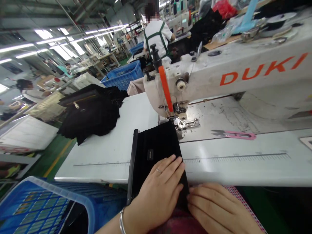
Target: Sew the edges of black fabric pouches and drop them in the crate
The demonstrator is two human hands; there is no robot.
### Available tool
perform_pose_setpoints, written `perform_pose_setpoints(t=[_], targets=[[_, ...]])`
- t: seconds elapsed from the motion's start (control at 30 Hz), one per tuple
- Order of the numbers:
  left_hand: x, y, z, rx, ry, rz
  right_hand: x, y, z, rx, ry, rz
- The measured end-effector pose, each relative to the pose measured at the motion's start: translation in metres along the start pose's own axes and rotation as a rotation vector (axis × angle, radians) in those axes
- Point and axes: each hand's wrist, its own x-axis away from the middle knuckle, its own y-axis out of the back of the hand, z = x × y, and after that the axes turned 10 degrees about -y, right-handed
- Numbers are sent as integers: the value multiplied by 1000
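A black fabric piece [156, 143] with a small label and a dark strip along its left edge lies on the white sewing table [102, 162]. Its far corner reaches the presser foot of the sewing machine [195, 74]. My left hand [163, 185], with a ring and a bracelet, rests on the piece, fingers extended flat across its right part. At the piece's lower right edge is my right hand [212, 204], its fingers together and pinched against that edge; the thumb is hidden.
Pink-handled thread snips [240, 135] lie right of the needle area. Black fabric pieces [90, 113] are piled at the table's left end. A blue basket [85, 198] stands at the lower left, another blue basket [124, 74] behind. A person [157, 35] works further back.
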Motion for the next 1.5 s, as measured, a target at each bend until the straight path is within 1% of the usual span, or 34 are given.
perform_pose_setpoints(t=[0.03, 0.1, 0.13, 0.3, 0.4, 0.5, 0.6, 0.7, 0.77, 0.87, 0.93, 1.0, 1.07, 1.2, 1.4, 1.5], targets=[[-2, -1, 3, -26, 18, 34, -4, 1, 0, 25, 20, 48], [-6, -3, 10, -38, 22, 63, -11, 3, -1, 75, 58, 148], [-8, -4, 13, -39, 20, 64, -14, 3, -2, 86, 60, 150], [-13, 1, 26, -46, -6, 17, -19, -11, -9, 80, 1, 46], [-11, 3, 28, 27, -82, -77, -21, -18, -17, 96, -9, 67], [-5, -1, 30, 92, -173, -184, -24, -20, -26, 116, 11, 107], [-1, -7, 35, 104, -217, -180, -28, -20, -34, 118, 42, 110], [-2, -8, 45, 171, -243, -149, -37, -16, -41, 98, 27, 116], [-6, -5, 52, 204, -227, -116, -44, -11, -46, 98, 47, 167], [-15, 1, 61, 215, -197, -54, -55, -3, -52, 99, 60, 279], [-21, 4, 67, 209, -211, -40, -61, -2, -56, 76, 34, 299], [-27, 6, 74, 196, -232, -35, -66, -4, -60, 47, 7, 280], [-32, 6, 83, 182, -249, -39, -69, -7, -64, 32, -8, 276], [-44, 3, 101, 123, -287, -64, -78, -12, -75, 25, -9, 361], [-63, 2, 127, 49, -352, -104, -102, -15, -98, 23, -18, 455], [-67, -1, 134, 69, -358, -170, -108, -14, -109, -59, -58, 437]])
